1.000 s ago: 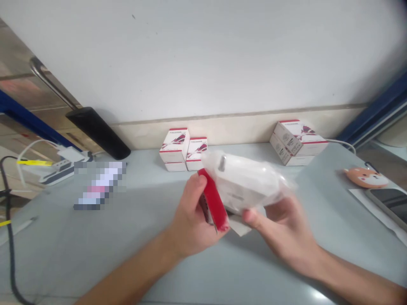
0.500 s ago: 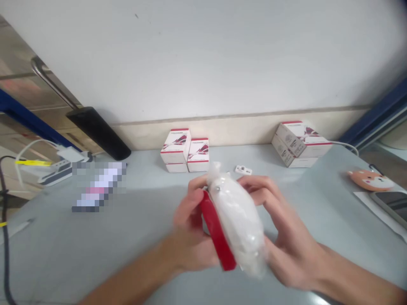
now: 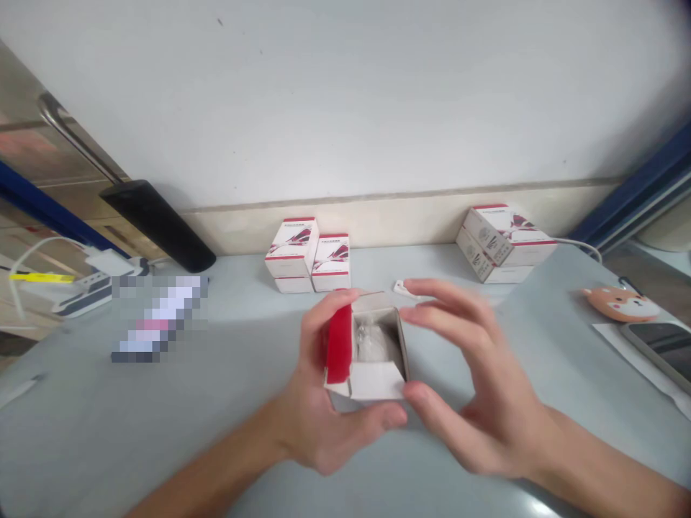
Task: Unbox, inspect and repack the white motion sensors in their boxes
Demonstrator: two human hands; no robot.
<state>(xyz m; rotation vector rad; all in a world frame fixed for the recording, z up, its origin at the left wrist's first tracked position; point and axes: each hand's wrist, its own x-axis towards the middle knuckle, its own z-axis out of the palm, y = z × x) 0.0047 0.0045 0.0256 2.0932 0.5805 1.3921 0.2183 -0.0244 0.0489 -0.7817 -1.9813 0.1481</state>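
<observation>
My left hand (image 3: 329,403) is wrapped round a small open cardboard box (image 3: 378,381), thumb along its near side. The box's red flap (image 3: 340,345) stands folded out on the left and its white flaps are open. Inside lies a white item in clear plastic wrap (image 3: 372,342), partly hidden by the box walls. At the box's right side is my right hand (image 3: 480,381), its fingers apart and curved. Its thumb tip is at the near right corner; whether it presses on the box I cannot tell. Beyond those fingers a small white part (image 3: 400,288) lies on the table, partly covered.
White and red boxes (image 3: 291,248) stand at the back middle, and more are stacked (image 3: 504,241) at the back right. On the left are a black cylinder (image 3: 162,226), a power strip (image 3: 102,288) and a blurred-out phone (image 3: 159,320). An orange animal-faced pouch (image 3: 620,303) and a phone (image 3: 661,345) lie right.
The plastic-wrapped white item has gone from between my hands down into the box. My right hand has let go of it, and the box opening now faces up toward me.
</observation>
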